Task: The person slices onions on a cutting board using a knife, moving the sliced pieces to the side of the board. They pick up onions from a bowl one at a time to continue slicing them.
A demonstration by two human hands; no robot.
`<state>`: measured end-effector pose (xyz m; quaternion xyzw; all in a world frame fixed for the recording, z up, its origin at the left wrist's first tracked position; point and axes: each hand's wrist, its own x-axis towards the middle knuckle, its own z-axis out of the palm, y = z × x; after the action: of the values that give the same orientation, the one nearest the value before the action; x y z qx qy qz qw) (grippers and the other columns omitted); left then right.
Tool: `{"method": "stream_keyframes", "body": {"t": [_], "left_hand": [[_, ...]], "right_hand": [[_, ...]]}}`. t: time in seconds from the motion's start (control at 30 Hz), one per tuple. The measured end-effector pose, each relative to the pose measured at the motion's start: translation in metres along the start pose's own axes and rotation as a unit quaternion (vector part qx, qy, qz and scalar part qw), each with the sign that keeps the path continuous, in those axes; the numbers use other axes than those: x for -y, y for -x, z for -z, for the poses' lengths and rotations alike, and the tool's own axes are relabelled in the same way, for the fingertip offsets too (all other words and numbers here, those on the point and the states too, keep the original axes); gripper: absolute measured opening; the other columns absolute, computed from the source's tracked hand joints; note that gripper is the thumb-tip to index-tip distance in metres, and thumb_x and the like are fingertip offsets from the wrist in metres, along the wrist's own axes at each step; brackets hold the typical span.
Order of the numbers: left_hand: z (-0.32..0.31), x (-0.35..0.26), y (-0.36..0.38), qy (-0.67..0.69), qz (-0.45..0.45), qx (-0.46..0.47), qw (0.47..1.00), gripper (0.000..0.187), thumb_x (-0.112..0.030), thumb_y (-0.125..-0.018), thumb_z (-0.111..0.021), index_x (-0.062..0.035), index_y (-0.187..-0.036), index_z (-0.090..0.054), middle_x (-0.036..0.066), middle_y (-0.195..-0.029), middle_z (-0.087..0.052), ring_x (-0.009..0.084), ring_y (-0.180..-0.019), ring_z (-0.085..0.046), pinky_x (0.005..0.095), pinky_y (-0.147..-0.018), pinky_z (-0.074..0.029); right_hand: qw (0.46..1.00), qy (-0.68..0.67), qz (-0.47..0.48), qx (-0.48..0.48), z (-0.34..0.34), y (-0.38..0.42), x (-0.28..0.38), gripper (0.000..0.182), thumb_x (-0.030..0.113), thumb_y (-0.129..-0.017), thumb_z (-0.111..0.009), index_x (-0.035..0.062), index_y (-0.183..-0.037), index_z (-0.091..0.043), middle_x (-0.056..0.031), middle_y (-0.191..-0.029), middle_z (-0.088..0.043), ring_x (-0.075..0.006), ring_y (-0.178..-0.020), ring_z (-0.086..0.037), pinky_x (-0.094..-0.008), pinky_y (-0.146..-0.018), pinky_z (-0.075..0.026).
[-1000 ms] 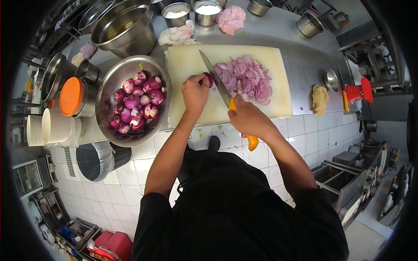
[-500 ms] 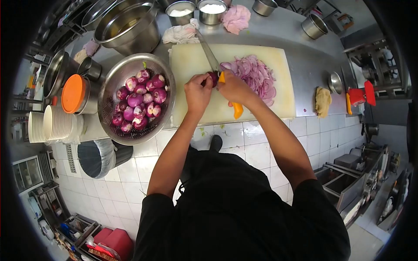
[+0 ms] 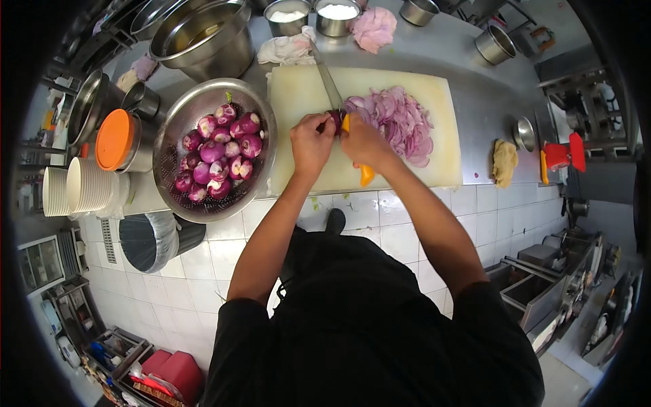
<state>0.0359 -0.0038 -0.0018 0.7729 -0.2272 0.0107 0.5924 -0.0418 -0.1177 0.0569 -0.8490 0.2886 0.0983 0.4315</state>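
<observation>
My left hand (image 3: pixel 312 144) is closed on a red onion (image 3: pixel 334 119) resting on the white cutting board (image 3: pixel 298 88). In my right hand (image 3: pixel 364 140) is a knife (image 3: pixel 327 78) with a yellow-orange handle, its blade pointing away from me and lying against the onion's right side. My right fingers wrap the handle and partly hide it. Just right of the knife, sliced red onion (image 3: pixel 401 125) forms a loose pile on the board. To the left of the board stands a perforated steel colander (image 3: pixel 166 146) holding several peeled red onions (image 3: pixel 211 152).
Behind the board lie a white cloth (image 3: pixel 287 50) and a pink cloth (image 3: pixel 374 30), near steel containers of white contents. A large steel pot (image 3: pixel 203 47) stands back left. Stacked paper bowls (image 3: pixel 90 186) and an orange lid (image 3: pixel 114 140) are at left; a yellow cloth (image 3: pixel 504 163) lies right.
The view has shifted slightly. Both hands stay together at the onion, and the knife's handle and blade have tilted a little.
</observation>
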Motion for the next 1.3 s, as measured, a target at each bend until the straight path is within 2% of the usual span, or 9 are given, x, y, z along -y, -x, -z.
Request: {"method": "stream_keyframes", "body": {"t": [0.07,0.17,0.33,0.5,0.67,0.97,1.17,1.23,1.3], "left_hand": [[-0.001,-0.001,-0.005,0.007,-0.001,0.004,1.0,0.016,-0.008,-0.086,-0.074,0.0047,-0.096,-0.076,0.02,-0.092,-0.075,0.0325,-0.078,-0.074,0.0362,-0.075,-0.059],[-0.003,0.002,-0.001,0.011,0.0,0.0,1.0,0.016,-0.008,-0.086,-0.074,0.0046,-0.096,-0.076,0.02,-0.092,-0.075,0.0322,-0.077,-0.074,0.0362,-0.075,-0.059],[-0.003,0.003,-0.002,0.011,0.011,0.001,1.0,0.017,-0.009,-0.086,-0.074,0.0045,-0.096,-0.077,0.019,-0.092,-0.075,0.0315,-0.077,-0.073,0.0356,-0.074,-0.058],[-0.004,0.003,-0.002,0.015,0.007,-0.001,1.0,0.017,-0.008,-0.086,-0.074,0.0043,-0.096,-0.077,0.02,-0.092,-0.075,0.0324,-0.077,-0.073,0.036,-0.075,-0.058],[-0.002,-0.002,-0.004,0.012,0.006,0.007,1.0,0.016,-0.008,-0.086,-0.074,0.0041,-0.097,-0.077,0.02,-0.092,-0.075,0.0327,-0.077,-0.073,0.0361,-0.074,-0.058],[-0.003,0.002,-0.002,0.023,0.017,0.005,1.0,0.016,-0.008,-0.086,-0.074,0.0042,-0.096,-0.077,0.019,-0.091,-0.075,0.0297,-0.075,-0.073,0.0344,-0.074,-0.058],[-0.001,-0.001,-0.002,0.019,0.015,-0.003,1.0,0.016,-0.009,-0.086,-0.075,0.0037,-0.096,-0.077,0.018,-0.09,-0.076,0.0264,-0.073,-0.073,0.033,-0.072,-0.058],[-0.002,0.004,-0.002,-0.006,-0.006,-0.004,1.0,0.016,-0.009,-0.087,-0.076,0.0024,-0.098,-0.078,0.017,-0.088,-0.076,0.0193,-0.069,-0.072,0.03,-0.068,-0.056],[-0.004,0.008,-0.003,-0.007,-0.023,-0.006,1.0,0.016,-0.009,-0.087,-0.076,0.0023,-0.098,-0.078,0.018,-0.088,-0.076,0.0192,-0.069,-0.072,0.03,-0.068,-0.056]], "right_hand": [[0.999,-0.036,-0.022,0.032,0.02,0.003,0.015,0.032,0.015,-0.099,-0.053,-0.0087,-0.12,-0.044,-0.0271,-0.093,-0.067,-0.0333,-0.054,-0.068,-0.0431,-0.051,-0.057],[0.996,0.006,-0.056,0.075,0.047,0.049,0.042,0.034,0.011,-0.095,-0.05,-0.0113,-0.121,-0.043,-0.028,-0.085,-0.069,-0.0339,-0.056,-0.07,-0.0436,-0.054,-0.059],[0.993,0.0,-0.09,0.077,0.039,0.089,0.038,0.035,0.014,-0.098,-0.051,-0.0094,-0.122,-0.042,-0.0263,-0.083,-0.068,-0.0342,-0.054,-0.069,-0.0434,-0.052,-0.057],[0.999,0.03,-0.019,0.004,-0.006,0.039,-0.003,0.035,0.015,-0.099,-0.052,-0.0079,-0.124,-0.042,-0.023,-0.081,-0.067,-0.0329,-0.052,-0.068,-0.0431,-0.05,-0.057],[0.999,-0.031,-0.013,0.026,0.016,0.001,0.01,0.035,0.015,-0.098,-0.052,-0.0079,-0.123,-0.043,-0.0241,-0.086,-0.067,-0.033,-0.052,-0.068,-0.043,-0.05,-0.057],[0.995,0.003,-0.075,0.061,0.031,0.075,0.037,0.036,0.015,-0.098,-0.053,-0.0092,-0.123,-0.042,-0.024,-0.081,-0.067,-0.0326,-0.052,-0.068,-0.043,-0.049,-0.056],[0.996,0.065,0.014,-0.053,-0.027,0.012,-0.011,0.035,0.015,-0.098,-0.052,-0.0084,-0.121,-0.042,-0.0247,-0.08,-0.067,-0.0334,-0.053,-0.068,-0.0435,-0.049,-0.056],[1.0,0.021,-0.01,0.002,-0.003,0.008,0.005,0.036,0.014,-0.096,-0.051,-0.0094,-0.123,-0.044,-0.0287,-0.088,-0.069,-0.0353,-0.056,-0.07,-0.0447,-0.056,-0.058],[0.999,-0.011,-0.031,0.032,0.023,0.019,0.023,0.038,0.013,-0.094,-0.05,-0.0102,-0.123,-0.046,-0.0308,-0.092,-0.07,-0.0367,-0.058,-0.071,-0.0453,-0.059,-0.059]]}}
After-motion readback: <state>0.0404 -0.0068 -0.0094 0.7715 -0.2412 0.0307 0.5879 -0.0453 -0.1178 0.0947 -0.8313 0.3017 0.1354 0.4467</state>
